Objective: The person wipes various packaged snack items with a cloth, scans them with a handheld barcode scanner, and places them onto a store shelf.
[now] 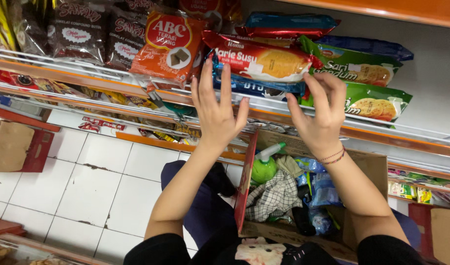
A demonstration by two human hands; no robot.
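Shelf with orange edging carries stacked biscuit packets; below it a cardboard box holds a checked cloth and a green spray bottle. On the shelf lies the red biscuit packet atop a blue packet. Left hand, fingers spread, touches the blue packet's front; right hand, fingers bent but gripping nothing, rests beside it against a green packet.

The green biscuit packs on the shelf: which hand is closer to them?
Right. The right hand has its fingers at the left end of the green biscuit packs; the left hand is further left, under the red pack.
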